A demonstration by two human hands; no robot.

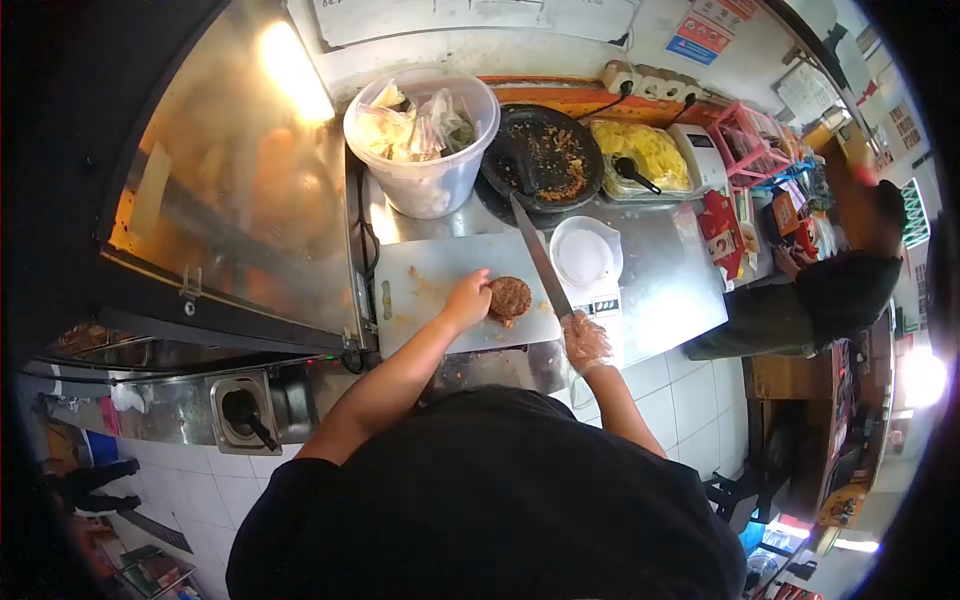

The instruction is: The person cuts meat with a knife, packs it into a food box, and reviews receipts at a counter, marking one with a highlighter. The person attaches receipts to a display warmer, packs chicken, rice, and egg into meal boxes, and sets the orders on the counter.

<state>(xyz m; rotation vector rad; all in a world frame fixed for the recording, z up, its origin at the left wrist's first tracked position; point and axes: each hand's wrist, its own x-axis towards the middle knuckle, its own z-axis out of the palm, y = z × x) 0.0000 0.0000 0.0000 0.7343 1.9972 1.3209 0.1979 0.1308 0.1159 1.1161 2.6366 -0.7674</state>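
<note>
A round brown meat patty (510, 300) lies on the white cutting board (440, 262). My left hand (468, 302) is at its left edge, bare, with the fingers bent against it. My right hand (588, 342), in a clear plastic glove, is wrapped round the handle of a long knife (543, 262). The blade points up and away over the board's right side, apart from the patty. Orange-brown smears and crumbs mark the board. Just right of the blade, a white bowl (584, 252) stands on a white kitchen scale (608, 318).
Behind the board stand a clear bucket (430, 190) of plastic bags, a black stone mortar (512, 178) with reddish paste, and a tub of yellow food (645, 155) with a black spoon. A lit glass cabinet (240, 180) borders the left. Another person (840, 290) stands at right.
</note>
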